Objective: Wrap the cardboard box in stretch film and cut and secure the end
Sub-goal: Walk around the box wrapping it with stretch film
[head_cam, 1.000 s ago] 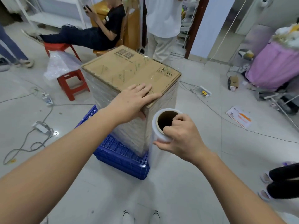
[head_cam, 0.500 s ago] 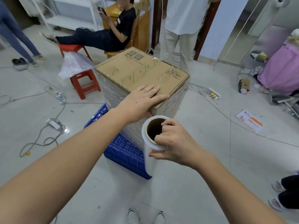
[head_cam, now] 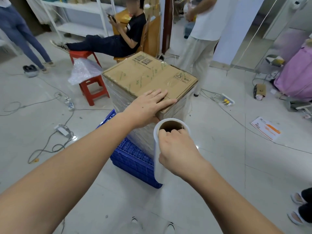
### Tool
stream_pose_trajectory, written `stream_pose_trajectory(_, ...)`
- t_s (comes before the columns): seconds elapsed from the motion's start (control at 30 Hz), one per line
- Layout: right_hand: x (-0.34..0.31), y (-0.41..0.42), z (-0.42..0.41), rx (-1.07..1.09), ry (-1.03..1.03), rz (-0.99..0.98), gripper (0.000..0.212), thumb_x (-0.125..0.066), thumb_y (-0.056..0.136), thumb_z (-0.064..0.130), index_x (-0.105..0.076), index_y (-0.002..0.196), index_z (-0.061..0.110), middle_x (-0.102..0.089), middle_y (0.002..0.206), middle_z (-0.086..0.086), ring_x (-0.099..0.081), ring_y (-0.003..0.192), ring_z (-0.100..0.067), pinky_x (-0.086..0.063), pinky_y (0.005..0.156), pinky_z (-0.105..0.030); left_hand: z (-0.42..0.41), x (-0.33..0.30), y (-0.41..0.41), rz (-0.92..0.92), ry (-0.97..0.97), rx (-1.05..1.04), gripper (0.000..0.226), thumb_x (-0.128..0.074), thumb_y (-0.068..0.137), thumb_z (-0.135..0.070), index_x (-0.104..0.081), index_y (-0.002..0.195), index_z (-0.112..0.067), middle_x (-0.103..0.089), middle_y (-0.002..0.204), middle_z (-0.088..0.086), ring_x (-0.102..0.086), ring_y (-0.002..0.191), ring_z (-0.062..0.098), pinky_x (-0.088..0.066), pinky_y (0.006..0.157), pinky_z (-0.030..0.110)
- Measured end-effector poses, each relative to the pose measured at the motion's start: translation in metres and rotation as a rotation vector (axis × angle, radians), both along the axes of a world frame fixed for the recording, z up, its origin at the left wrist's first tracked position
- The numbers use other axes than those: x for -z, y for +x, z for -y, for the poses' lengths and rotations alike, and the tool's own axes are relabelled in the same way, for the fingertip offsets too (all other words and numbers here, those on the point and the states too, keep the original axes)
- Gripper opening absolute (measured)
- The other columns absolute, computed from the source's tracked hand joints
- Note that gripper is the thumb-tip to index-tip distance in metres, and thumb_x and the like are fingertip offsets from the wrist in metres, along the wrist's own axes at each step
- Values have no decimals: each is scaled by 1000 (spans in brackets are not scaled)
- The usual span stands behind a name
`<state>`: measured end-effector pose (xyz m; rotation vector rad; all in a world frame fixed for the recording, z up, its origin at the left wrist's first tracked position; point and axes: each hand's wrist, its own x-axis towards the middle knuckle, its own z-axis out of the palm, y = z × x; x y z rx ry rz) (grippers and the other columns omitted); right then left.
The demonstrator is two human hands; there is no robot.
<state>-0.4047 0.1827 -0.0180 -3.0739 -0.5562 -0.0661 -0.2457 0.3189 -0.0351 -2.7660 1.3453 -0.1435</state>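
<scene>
Film already bands the cardboard box (head_cam: 148, 76) sides; left hand (head_cam: 148, 107) presses flat on top to steady it, while right hand (head_cam: 175, 149) grips the stretch film roll (head_cam: 157, 159) upright for another pass.

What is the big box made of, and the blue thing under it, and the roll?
Box: brown cardboard, matte, with printed marks; shiny clear film wraps its sides. Crate: looks like hard blue plastic, moulded with a grid of holes. Roll: whitish layered plastic film on a brown tube, probably cardboard.
</scene>
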Motion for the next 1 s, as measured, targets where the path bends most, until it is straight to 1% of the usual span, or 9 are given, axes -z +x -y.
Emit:
stream_pose_trajectory(0.1,1,5,-16,133,58,45,25,-61,84,34,-41,83,19,-45,67,5,-43,60,-18,-38,74,-35,-3,1,2,-8,-16,10,92,-67,94,-42,-8,164,-33,-14,171,7,-13,158,26,-13,128,40)
stream_pose_trajectory(0.23,15,19,-31,239,-29,193,50,-54,90,60,-41,68,17,-51,54,0,-43,49,-21,-42,65,-36,-13,4,16,-17,-63,91,89,-61,93,-52,-15,164,-25,-16,171,3,-15,157,21,-12,127,38)
stream_pose_trajectory(0.4,18,26,-45,309,-64,227,51,-72,82,52,-39,62,18,-41,46,3,-38,44,-22,-45,64,-36,-44,3,63,-41,-62,317,97,-76,85,-52,-22,163,-31,-23,169,2,-22,155,22,-23,126,43)
stream_pose_trajectory(0.5,16,26,-50,420,-57,141,52,-66,87,51,-29,64,22,-27,50,11,-41,53,-21,-45,87,-37,-63,-11,98,-75,-23,333,101,-59,79,-76,-18,162,-37,-21,170,3,-20,156,25,-20,126,47)
stream_pose_trajectory(0.57,11,19,-52,524,-20,71,41,-56,95,48,-34,71,23,-40,58,11,-50,67,-21,-33,108,-34,-69,-15,116,-80,27,323,107,-44,74,-91,-12,162,-40,-14,171,1,-14,157,24,-16,127,49)
stream_pose_trajectory(0.63,7,14,-55,583,-31,49,30,-50,98,43,-40,80,22,-54,69,7,-53,78,-21,-26,112,-32,-69,-13,127,-54,58,351,108,-38,75,-96,-6,163,-42,-8,172,-1,-10,158,23,-11,128,48)
stream_pose_trajectory(0.73,22,17,-58,669,-75,207,40,-60,89,50,-40,71,20,-45,58,6,-43,61,-21,-42,97,-37,-62,-10,133,-23,53,358,106,-36,77,-96,-1,162,-43,-4,172,-2,-7,158,21,-7,128,45)
stream_pose_trajectory(0.83,38,24,-57,738,-68,462,63,-63,82,68,-32,61,18,-29,50,5,-30,51,-20,-38,72,-33,-61,-7,134,-18,40,371,105,-33,78,-97,3,162,-43,-3,172,-1,-5,159,21,-8,128,46)
stream_pose_trajectory(1.0,46,21,-57,561,1,705,59,-78,80,45,-26,64,21,-19,56,8,-21,57,-18,-41,68,-34,-64,-6,131,-36,22,371,106,-34,77,-96,2,162,-43,-3,172,-2,-5,159,20,-7,128,47)
